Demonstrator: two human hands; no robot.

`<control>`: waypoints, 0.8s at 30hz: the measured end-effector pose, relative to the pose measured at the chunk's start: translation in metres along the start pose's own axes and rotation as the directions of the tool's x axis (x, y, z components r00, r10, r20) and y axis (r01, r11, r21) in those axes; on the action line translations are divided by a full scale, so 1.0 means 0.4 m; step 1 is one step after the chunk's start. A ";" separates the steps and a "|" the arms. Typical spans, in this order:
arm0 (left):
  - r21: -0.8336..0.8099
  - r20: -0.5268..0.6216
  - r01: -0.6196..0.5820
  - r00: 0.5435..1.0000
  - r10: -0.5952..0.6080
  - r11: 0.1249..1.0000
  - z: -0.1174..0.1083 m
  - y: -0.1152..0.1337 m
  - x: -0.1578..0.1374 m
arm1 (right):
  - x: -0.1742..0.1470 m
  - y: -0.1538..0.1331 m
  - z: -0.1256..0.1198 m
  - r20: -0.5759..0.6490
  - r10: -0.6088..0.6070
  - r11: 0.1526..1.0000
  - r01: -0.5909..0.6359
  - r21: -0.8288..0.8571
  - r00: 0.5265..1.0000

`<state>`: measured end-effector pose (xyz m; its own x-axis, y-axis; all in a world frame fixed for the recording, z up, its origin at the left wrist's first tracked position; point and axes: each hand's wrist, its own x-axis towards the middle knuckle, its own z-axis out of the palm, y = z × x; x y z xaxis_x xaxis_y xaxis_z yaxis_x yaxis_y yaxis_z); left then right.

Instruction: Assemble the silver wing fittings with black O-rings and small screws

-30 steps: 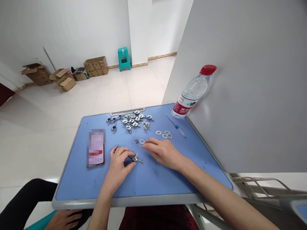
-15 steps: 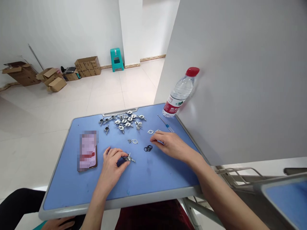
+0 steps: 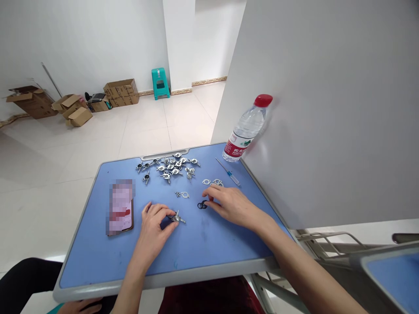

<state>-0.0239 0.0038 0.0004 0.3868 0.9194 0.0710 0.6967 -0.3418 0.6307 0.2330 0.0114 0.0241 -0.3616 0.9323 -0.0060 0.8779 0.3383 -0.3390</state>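
Observation:
My left hand [image 3: 156, 226] grips a small metal fitting [image 3: 177, 217] between thumb and fingers, low over the blue table [image 3: 209, 244]. Thumb and forefinger of my right hand [image 3: 229, 204] come down at a small pile of black rubber rings [image 3: 202, 205]; the fingertips cover part of it, and whether a ring is pinched I cannot tell. Beyond that hand lie flat metal gaskets [image 3: 216, 181], partly behind its knuckles. A single gasket [image 3: 185, 195] and a cluster of tiny metal balls [image 3: 177, 194] rest between the hands. Several similar metal fittings [image 3: 175, 168] are heaped toward the far edge.
A phone [image 3: 121, 209] with a blurred screen lies at the left. A screwdriver [image 3: 229, 172] and a red-capped water bottle [image 3: 245, 131] stand near the grey panel [image 3: 327, 109] on the right. Another person's hand [image 3: 80, 306] shows below the table's left corner.
My right hand has moved down and slightly left from beside the gaskets onto the black rings, uncovering more of the gaskets and screwdriver. My left hand keeps its hold on the fitting.

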 end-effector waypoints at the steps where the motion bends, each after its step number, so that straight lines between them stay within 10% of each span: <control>1: -0.003 0.003 0.005 1.000 -0.005 1.000 0.000 0.001 0.000 | -0.001 -0.003 0.001 0.015 -0.007 1.000 0.007 -0.005 1.000; 24: -0.007 -0.019 -0.012 1.000 0.012 1.000 0.004 0.006 -0.004 | -0.014 0.011 0.012 -0.008 0.172 0.922 -0.158 0.352 0.985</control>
<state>-0.0221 0.0013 0.0006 0.3833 0.9189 0.0931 0.6881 -0.3513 0.6349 0.2372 0.0071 0.0181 -0.2026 0.9776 -0.0569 0.7566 0.1194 -0.6429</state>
